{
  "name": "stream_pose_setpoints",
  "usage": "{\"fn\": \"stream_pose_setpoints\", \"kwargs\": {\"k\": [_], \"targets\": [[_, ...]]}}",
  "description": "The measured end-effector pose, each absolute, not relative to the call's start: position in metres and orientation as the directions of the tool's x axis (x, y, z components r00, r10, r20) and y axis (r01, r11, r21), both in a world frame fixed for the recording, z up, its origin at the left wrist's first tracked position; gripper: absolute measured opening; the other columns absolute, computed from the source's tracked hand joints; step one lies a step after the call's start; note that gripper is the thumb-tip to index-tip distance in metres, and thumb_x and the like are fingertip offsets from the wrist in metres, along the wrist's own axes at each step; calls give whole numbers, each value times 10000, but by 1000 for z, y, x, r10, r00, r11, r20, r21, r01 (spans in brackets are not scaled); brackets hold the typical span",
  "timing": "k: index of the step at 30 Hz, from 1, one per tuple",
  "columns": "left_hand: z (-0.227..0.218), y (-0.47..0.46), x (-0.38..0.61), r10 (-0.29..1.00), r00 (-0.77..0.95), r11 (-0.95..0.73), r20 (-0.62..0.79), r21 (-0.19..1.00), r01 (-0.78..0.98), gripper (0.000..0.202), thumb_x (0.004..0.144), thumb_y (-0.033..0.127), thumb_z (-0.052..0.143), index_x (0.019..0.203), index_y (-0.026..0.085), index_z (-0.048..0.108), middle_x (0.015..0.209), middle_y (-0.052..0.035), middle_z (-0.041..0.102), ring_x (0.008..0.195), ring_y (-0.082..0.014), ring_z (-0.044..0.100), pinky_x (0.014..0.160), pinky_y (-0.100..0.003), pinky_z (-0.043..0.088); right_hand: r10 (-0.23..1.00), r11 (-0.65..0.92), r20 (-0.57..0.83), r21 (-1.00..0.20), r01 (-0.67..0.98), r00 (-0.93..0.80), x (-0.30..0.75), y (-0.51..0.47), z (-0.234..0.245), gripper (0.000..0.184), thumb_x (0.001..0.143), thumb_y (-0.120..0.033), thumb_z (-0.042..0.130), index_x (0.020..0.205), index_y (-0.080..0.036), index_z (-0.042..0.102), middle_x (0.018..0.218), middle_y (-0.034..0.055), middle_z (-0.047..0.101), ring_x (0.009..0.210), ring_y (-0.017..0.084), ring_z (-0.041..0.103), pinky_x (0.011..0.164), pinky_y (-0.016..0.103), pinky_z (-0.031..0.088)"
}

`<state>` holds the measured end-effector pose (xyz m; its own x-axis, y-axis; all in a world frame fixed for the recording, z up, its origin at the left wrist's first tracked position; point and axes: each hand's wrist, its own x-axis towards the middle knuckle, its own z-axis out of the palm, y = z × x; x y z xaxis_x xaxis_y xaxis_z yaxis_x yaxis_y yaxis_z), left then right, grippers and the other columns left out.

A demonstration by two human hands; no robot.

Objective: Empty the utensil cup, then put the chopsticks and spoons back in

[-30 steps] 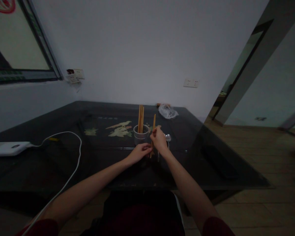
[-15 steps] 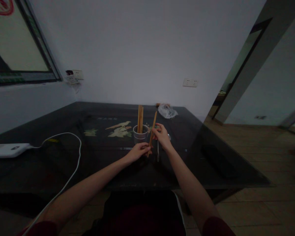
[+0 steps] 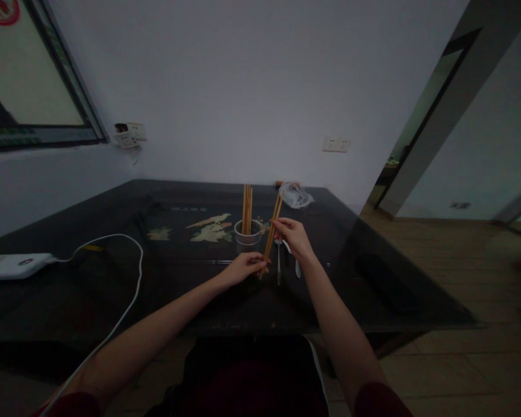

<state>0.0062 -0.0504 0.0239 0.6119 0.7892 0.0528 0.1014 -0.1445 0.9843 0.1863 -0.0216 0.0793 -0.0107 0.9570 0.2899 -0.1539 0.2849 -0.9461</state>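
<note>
A pair of wooden chopsticks slants up over the table, the tips spread slightly apart at the top. My left hand is closed round their lower part. Higher up, the fingers of my right hand pinch the same chopsticks. Just beyond my left hand stands a light-coloured cup, with several more chopsticks upright in it. A metal spoon lies below my right hand, and beside it is another metal utensil, partly hidden by that hand.
The dark glossy table has a printed bird-and-flower pattern. A crumpled clear plastic bag lies at the back near the wall. On the left is a white device with a white cable crossing my left arm. A dark flat object lies right.
My right hand has moved slightly right, and the chopsticks' upper ends have tilted right and spread apart. More of the second metal utensil shows. My left hand stays almost in place.
</note>
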Motion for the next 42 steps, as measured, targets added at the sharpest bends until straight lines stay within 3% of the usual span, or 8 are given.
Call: {"fn": "stream_pose_setpoints", "kwargs": {"k": [9,17,26,42], "targets": [[21,-46,-2,784,593,-352,184,918,180,338,838,347,563,1070,110,628,925,-80,683,821,-174,624,745,-284,479,908,395,402,-915,-79,-115,184,-34,93,251,674,-374,715,765,-144,679,602,-4,624,500,92,533,468,196,406],[32,-52,-3,770,551,-567,320,739,364,237,862,251,509,990,147,678,944,-53,705,864,-182,639,802,-285,487,877,453,437,-890,42,-200,181,-44,101,306,651,-435,739,688,-154,623,549,-12,601,460,105,541,463,218,443],[32,-54,-4,780,453,-615,431,658,433,169,826,249,591,926,159,694,905,-45,722,804,-178,661,749,-275,501,861,471,439,-879,73,-257,171,-52,104,319,662,-457,720,693,-163,599,570,-11,599,468,115,559,471,230,468],[30,-53,-4,775,457,-630,437,595,500,142,838,233,579,894,154,682,836,-40,709,720,-161,640,671,-248,476,848,474,422,-874,104,-321,172,-46,97,322,660,-454,722,751,-161,627,620,0,626,509,128,587,504,242,504]]}}
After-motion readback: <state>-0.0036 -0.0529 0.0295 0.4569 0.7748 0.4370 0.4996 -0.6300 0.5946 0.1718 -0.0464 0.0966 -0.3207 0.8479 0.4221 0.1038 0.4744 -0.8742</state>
